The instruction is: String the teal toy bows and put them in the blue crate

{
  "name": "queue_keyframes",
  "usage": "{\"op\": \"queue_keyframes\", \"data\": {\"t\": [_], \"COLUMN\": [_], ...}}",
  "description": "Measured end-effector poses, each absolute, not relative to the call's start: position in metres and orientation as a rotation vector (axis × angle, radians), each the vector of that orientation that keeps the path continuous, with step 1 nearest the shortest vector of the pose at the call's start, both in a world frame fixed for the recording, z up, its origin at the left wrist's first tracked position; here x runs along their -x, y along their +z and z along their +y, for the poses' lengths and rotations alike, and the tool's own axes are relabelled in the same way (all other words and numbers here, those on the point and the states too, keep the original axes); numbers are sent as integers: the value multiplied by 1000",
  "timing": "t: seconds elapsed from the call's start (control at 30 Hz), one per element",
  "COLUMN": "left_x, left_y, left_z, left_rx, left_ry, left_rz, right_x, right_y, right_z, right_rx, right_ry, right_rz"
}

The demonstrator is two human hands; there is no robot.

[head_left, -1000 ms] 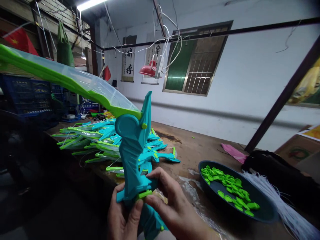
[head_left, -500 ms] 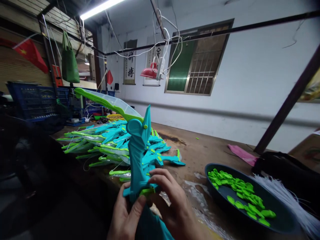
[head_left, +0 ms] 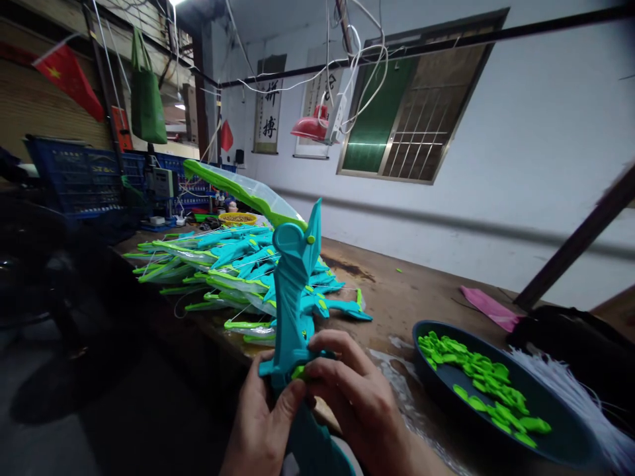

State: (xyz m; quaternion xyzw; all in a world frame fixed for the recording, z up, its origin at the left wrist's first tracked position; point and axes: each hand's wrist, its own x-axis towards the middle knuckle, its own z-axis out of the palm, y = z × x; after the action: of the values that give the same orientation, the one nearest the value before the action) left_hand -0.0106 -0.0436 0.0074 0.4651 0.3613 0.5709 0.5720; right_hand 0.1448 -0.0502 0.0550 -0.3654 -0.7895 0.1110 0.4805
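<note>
1. Two hands, left and right, close around one teal toy bow, held upright before the tabletop; the fingers pinch a green clip.
2. One dark tray to the right holds many green clips, too many to count.
3. Beyond lies a pile of bows.
4. Farthest, one yellow bowl.
</note>
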Motion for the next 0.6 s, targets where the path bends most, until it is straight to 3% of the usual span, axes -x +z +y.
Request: {"op": "queue_keyframes", "data": {"t": [0.1, 0.23, 0.3, 0.6], "left_x": [8, 4, 3, 9], "left_y": [13, 12, 8, -8], "left_z": [-48, -53, -56, -54], "left_rx": [-1054, -925, -877, -1110], "left_ry": [1367, 1439, 1473, 1599], "left_rz": [845, 852, 914, 1081], "right_x": [-146, -149, -149, -141], "right_y": [53, 58, 63, 56], "right_z": [-51, -50, -50, -53], "right_rx": [951, 1031, 1046, 1138], "right_ry": [417, 1012, 1147, 759], "right_rz": [-1794, -1575, -1606, -1756]}}
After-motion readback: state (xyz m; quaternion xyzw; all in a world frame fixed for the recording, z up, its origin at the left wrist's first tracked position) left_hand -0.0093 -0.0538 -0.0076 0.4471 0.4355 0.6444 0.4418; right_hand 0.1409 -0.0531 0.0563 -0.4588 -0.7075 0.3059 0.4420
